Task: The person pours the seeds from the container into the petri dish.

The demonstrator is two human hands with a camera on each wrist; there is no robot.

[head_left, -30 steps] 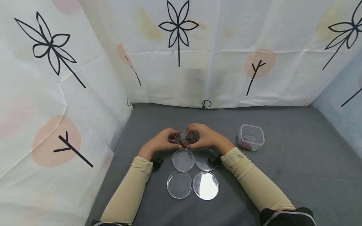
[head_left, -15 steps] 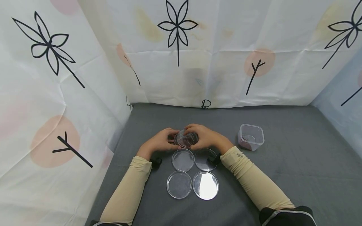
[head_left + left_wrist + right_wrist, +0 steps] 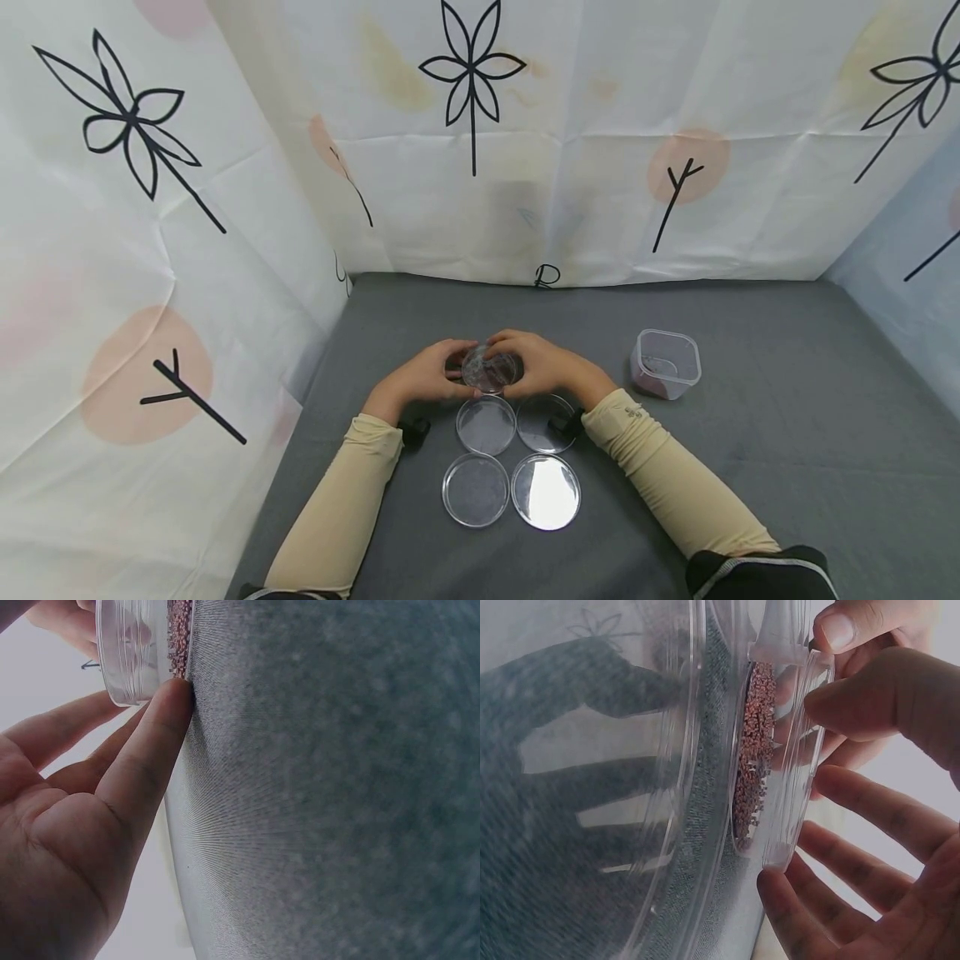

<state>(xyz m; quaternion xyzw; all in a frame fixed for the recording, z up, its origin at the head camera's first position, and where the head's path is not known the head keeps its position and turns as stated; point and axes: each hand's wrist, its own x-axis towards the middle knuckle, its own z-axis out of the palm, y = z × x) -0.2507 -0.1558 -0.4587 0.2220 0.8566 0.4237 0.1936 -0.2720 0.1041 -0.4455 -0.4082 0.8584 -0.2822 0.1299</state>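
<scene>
In the head view, a left hand (image 3: pixel 423 373) and right hand (image 3: pixel 553 363), half-curled, grip a petri dish (image 3: pixel 488 375) on gray cloth (image 3: pixel 787 400); left wrist view, reddish granules (image 3: pixel 179 637) inside; right wrist view, a lid (image 3: pixel 791 776) apparently being fitted, calling for even pressure.

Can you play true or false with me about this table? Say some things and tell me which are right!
1. The left grip and the right grip are both at the same round dish. True.
2. The grains in that dish are bright blue. False: they look reddish-brown.
3. Four clear round pieces lie nearer the person than that dish. True.
4. The square tub stands on the person's left. False: it stands on the right, beyond the right grip.
5. The table surface is grey. True.
</scene>
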